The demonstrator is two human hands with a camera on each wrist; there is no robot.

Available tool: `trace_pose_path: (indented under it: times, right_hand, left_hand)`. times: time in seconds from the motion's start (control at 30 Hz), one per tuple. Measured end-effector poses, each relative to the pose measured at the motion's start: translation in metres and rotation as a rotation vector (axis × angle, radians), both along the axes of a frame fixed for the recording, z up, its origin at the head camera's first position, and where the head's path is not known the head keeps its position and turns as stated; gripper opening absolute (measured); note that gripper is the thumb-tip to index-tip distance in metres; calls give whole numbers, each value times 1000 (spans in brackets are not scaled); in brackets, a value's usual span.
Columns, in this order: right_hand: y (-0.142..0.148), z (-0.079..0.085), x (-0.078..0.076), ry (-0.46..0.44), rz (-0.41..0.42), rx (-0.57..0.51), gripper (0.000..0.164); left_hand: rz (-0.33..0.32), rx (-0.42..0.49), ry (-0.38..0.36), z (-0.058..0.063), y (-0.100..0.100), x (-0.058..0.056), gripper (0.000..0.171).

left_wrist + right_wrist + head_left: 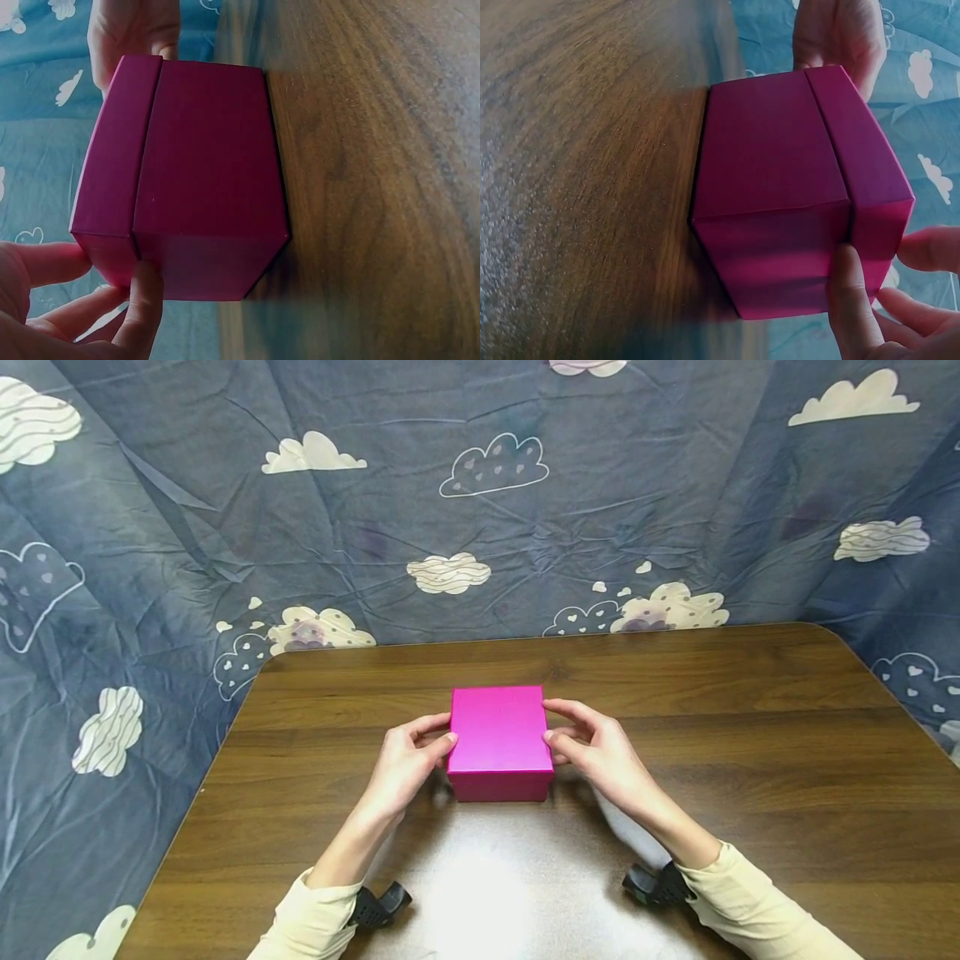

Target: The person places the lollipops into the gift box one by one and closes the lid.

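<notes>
A bright pink box with a square lid (498,727) sits on the wooden table in front of me. Its body (501,789) shows below the lid, and a thin seam between the two runs round it in both wrist views. My left hand (405,762) holds the lid's left side, thumb near the top edge. On the opposite side my right hand (603,752) grips the lid in the same way. One finger (146,307) of the left hand lies across the seam, as does a finger (847,292) of the right. What the box contains is hidden.
The brown wooden table (750,735) extends to both sides of the box. Behind it hangs a blue-grey cloth (495,527) with a cloud print. Black wrist devices are strapped at the cuffs of both cream sleeves (757,902).
</notes>
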State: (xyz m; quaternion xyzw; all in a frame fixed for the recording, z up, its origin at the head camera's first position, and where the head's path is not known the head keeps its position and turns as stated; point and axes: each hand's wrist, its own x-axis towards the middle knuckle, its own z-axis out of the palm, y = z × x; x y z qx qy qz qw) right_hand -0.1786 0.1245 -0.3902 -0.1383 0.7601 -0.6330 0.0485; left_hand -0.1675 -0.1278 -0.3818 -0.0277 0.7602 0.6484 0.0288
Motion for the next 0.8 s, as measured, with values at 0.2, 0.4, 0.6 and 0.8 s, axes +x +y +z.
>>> trace_pose_path:
  times: [0.2,0.4,0.6,0.8]
  right_hand:
    - [1,-4,0,-36,6,24,44]
    - [2,-11,-1,-57,17,12,45]
    - [1,-16,-1,-75,21,-19,45]
    - [0,-19,-1,-72,29,-13,45]
  left_hand:
    - [-1,-15,1,-4,1,1,34]
    - [-15,-14,-21,-9,0,1,35]
    - [-40,-1,-47,-6,0,4,38]
    - [-46,-19,-52,9,3,14,38]
